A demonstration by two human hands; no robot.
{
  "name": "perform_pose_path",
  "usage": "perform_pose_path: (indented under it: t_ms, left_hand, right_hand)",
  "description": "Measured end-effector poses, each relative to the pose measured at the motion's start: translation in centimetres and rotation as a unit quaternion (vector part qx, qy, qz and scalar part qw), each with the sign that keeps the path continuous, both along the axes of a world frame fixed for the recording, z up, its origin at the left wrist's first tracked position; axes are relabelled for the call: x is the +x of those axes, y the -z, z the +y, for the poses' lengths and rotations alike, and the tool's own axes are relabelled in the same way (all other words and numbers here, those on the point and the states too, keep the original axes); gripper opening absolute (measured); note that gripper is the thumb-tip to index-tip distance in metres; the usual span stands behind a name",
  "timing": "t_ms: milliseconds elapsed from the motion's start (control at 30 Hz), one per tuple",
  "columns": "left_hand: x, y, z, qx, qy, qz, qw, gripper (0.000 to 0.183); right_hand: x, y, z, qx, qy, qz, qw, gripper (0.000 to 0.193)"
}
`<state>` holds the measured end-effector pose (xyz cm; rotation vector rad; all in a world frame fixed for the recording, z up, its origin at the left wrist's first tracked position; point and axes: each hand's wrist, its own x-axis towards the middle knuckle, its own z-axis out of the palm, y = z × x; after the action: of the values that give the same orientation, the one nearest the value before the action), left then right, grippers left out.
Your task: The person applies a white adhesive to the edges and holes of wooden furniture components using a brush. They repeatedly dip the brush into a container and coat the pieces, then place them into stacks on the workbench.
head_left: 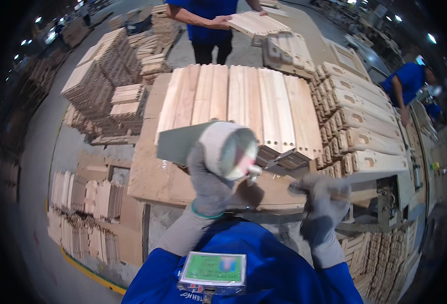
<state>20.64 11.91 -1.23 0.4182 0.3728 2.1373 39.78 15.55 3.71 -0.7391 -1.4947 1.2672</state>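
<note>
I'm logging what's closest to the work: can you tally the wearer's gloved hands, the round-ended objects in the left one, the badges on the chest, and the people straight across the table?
Left hand and right hand, both gloved: 2
Round-ended object, blurred: 1
Badge: 1
Person across: 1
Total: 5

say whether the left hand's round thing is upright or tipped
Tipped: the round thing in the left hand has its round end facing right.
</note>
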Motion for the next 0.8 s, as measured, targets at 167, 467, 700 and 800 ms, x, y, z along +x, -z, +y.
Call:
perform_pose_path:
  t_ms: [167, 467, 700, 800]
  left_hand:
    - [-3.3, 0.7, -0.1, -0.105, -0.13, -0.01, 0.986, 0.05]
    - [-6.8, 2.4, -1.8, -0.099, -0.153, 0.077, 0.98, 0.04]
    - [-7.5, 4.0, -2.2, -0.142, -0.207, 0.208, 0.946, 0.039]
    - [-7.7, 2.8, -2.1, -0.026, -0.08, -0.061, 0.995, 0.042]
  right_hand:
    - [-3.5, -2.4, 8.5, -0.011, 0.044, -0.088, 0.995, 0.021]
    - [-6.3, 1.7, 12.3, 0.068, 0.0, -0.273, 0.96, 0.033]
    - [-5.7, 0.6, 12.5, 0.09, 0.05, -0.29, 0.951, 0.032]
    - [-5.6, 1.5, 12.2, 0.116, 0.037, -0.311, 0.943, 0.034]
